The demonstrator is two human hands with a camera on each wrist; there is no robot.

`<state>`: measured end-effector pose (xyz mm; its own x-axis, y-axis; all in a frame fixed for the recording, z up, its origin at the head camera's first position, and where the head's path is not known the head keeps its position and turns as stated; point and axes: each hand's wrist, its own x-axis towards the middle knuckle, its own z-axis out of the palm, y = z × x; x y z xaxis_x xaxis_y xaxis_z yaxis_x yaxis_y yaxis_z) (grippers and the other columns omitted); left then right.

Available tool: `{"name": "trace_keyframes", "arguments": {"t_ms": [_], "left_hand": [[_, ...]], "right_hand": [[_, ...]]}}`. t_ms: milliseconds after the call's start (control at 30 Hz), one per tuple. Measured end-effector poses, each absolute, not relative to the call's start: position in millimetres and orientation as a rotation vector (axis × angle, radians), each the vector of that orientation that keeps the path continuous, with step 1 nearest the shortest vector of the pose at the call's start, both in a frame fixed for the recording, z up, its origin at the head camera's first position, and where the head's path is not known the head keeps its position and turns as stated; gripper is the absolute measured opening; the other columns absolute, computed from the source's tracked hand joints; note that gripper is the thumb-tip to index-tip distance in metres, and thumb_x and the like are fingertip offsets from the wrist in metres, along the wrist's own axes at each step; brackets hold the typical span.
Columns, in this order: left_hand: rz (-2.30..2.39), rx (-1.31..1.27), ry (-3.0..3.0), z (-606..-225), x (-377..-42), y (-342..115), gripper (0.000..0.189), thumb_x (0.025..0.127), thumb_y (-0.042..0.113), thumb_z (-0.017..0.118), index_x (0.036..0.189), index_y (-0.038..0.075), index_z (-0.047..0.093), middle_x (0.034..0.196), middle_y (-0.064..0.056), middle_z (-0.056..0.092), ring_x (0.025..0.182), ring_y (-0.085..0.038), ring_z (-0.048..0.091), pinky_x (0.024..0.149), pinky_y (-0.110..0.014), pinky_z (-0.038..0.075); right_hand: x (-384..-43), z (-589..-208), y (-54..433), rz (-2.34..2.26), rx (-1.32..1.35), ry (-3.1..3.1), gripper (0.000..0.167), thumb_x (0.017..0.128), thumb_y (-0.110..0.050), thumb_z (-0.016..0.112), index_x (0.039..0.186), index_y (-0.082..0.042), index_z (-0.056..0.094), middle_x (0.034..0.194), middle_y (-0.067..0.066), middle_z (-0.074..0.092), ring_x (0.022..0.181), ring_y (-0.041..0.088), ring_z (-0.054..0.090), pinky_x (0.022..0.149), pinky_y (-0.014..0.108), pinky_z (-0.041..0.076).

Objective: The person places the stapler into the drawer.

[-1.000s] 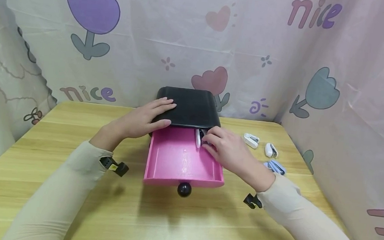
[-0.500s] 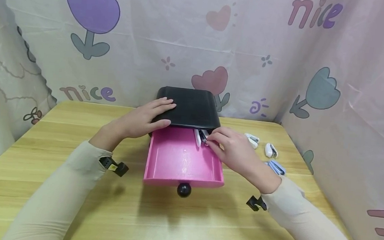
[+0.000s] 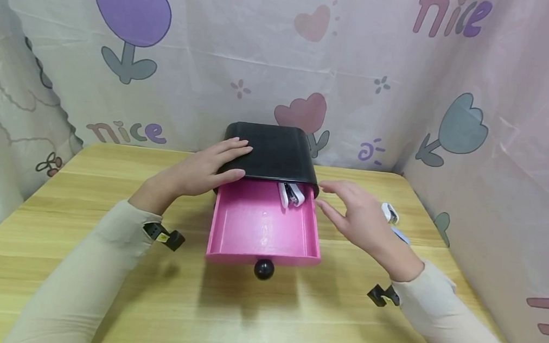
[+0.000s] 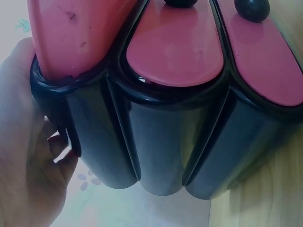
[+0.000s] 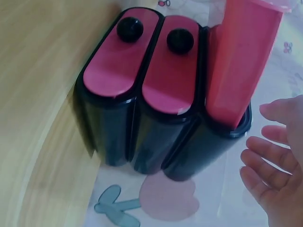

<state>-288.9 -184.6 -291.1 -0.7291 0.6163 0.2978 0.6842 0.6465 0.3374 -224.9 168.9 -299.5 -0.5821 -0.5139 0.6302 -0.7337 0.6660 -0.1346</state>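
A black cabinet has its pink top drawer pulled out, a black knob on its front. White staplers with dark and silver metal parts lie in the drawer's back right, partly under the cabinet top. My left hand rests flat on the left of the cabinet top, its thumb along the front edge. Beside the cabinet's right front corner is my right hand, with fingers apart and nothing between them. In the right wrist view its fingers stand beside the pulled-out drawer.
On the table to the right lie a small white stapler and a blue stapler, partly hidden by my right hand. Two lower pink drawers are pushed in. A printed curtain hangs behind and at both sides.
My right hand has let go of a white stapler in the drawer and drawn back to the right, out past the drawer's side. My left hand has stayed on the cabinet top.
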Motion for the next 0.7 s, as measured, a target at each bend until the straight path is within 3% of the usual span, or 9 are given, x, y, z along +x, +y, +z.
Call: {"name": "trace_keyframes", "arguments": {"t_ms": [700], "left_hand": [[-0.638,-1.049,-2.784,-287.1,-288.3,-185.4,0.066,0.098,0.056,0.047,0.154,0.025,0.032,0.161,-0.001,0.021,0.148,-0.021,0.013,0.115,-0.054,0.019]], "right_hand": [[-218.1,-312.2,242.3,0.565,0.66,-2.577,0.047,0.09,-0.026,0.073,0.13,-0.005,0.059,0.127,0.015,0.062,0.12,0.035,0.055,0.098,0.056,0.042]]}}
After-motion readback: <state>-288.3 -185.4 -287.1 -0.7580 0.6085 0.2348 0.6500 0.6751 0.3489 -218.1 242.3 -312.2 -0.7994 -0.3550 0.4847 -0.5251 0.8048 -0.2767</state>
